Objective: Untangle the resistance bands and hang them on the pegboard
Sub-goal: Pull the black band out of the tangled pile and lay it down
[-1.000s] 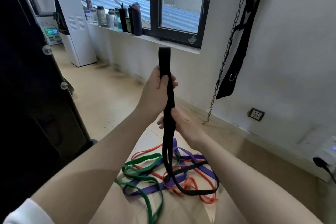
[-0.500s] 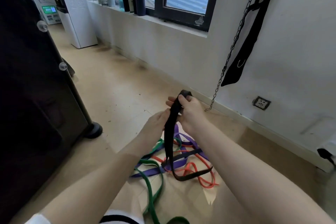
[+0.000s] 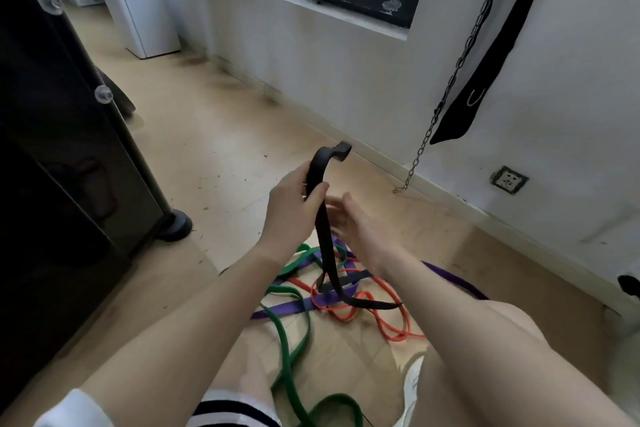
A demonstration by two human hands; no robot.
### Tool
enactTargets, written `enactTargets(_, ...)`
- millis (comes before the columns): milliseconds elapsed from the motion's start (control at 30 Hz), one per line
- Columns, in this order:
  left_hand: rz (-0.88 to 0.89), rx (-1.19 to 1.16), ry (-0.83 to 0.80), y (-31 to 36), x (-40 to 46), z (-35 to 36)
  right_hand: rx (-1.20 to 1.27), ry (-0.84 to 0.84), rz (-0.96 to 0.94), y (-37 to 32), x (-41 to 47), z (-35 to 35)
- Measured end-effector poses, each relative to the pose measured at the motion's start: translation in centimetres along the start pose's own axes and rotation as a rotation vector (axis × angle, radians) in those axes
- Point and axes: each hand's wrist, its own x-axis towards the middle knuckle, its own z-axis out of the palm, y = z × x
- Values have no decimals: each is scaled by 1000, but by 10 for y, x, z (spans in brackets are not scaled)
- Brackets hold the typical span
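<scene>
My left hand (image 3: 292, 210) grips a black resistance band (image 3: 325, 239) near its top, and the folded end sticks up above my fingers. The band's lower loop trails down onto a tangle on the floor. My right hand (image 3: 353, 222) sits just right of the band with fingers loosely spread, holding nothing. In the tangle lie a green band (image 3: 289, 350), a purple band (image 3: 294, 305) and an orange band (image 3: 388, 319), crossing each other. No pegboard is visible.
A dark cabinet (image 3: 52, 149) on a round foot (image 3: 175, 227) stands at the left. A chain (image 3: 450, 80) and a black strap (image 3: 485, 55) hang on the right wall above a socket (image 3: 509, 179). My knee (image 3: 512, 333) is at the lower right.
My right hand let go of the band's top end and dropped lower beside it. My left hand moved up and now grips the band near its top. The view tilted further down.
</scene>
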Motion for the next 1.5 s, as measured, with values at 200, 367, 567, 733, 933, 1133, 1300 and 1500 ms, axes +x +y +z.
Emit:
enactTargets(200,-136,-157,-20,7,24,-9,-592,-117,-18,24,-6,-1)
enactTargets(367,-342,-384,24,3,49,-14,-410,153,-202,8,-17,-5)
enactTargets(567,-474,-407,-228,7,20,2,319,356,-60,-58,-17,5)
enactTargets(733,-229,-326,-272,8,-14,3,613,273,-7,-76,-18,16)
enactTargets(933,8,-195,-42,33,-8,-14,665,34,-244,-120,-35,28)
enactTargets(1133,67,-83,-48,46,0,-29,740,127,-298,-139,-43,27)
enactTargets(1300,54,-27,-154,40,4,-36,635,211,-257,-110,-46,5)
enactTargets(1500,94,51,-389,37,12,-45,351,241,43,-70,-49,-7)
